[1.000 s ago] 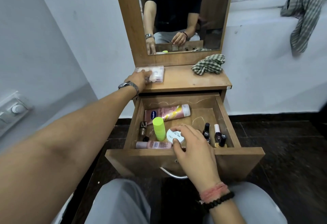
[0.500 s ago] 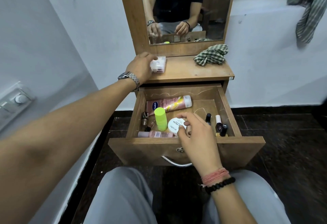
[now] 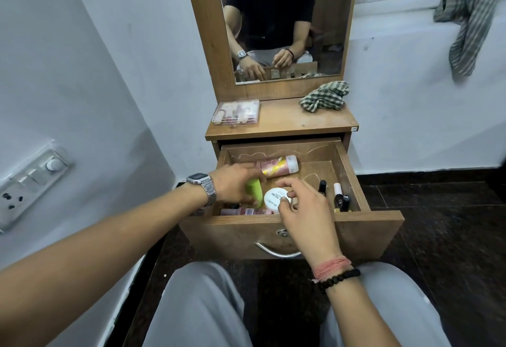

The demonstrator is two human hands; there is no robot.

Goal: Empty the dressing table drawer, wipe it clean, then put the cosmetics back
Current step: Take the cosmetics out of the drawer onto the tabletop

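Note:
The wooden drawer stands pulled open below the dressing table top. Inside it, my left hand closes round an upright lime-green bottle. My right hand pinches a round white jar by its rim with thumb and fingers. A pink lotion tube lies at the drawer's back. Another pink tube lies along the front wall. Several small nail polish bottles stand at the right. A clear plastic cosmetics box sits on the table top at the left.
A checked cloth lies bunched on the table top at the right, under the mirror. Another checked cloth hangs from the window ledge. A switch panel is on the left wall. My knees are below the drawer front.
My left hand left the clear box on the table top and came down into the drawer onto the green bottle. My right hand stayed on the white jar.

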